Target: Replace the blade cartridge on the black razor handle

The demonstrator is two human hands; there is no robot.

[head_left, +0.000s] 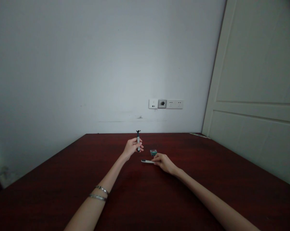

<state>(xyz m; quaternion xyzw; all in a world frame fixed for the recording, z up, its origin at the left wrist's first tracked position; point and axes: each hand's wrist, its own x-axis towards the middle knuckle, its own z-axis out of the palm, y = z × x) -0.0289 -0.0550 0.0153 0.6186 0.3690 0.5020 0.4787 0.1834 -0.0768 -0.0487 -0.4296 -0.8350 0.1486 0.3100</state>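
Observation:
My left hand (pixel 132 148) grips a razor handle (pixel 138 143) upright above the table. Its body is pale grey, and a black forked tip points up with no blade head visible on it. My right hand (pixel 164 162) is lower and to the right, its fingers closed on a slim whitish handle (pixel 147 161) lying level. That handle has a dark grey end pointing left; its other end is hidden by the fingers. Just behind the right fingers sits a small clear case (pixel 153 152) with teal parts inside.
The dark red wooden table (pixel 140 202) reaches back to a pale wall. A row of wall sockets (pixel 174 104) is above its far edge. At the right stands a light panelled door (pixel 255 80). A thin pale strip (pixel 199 135) lies at the far right corner.

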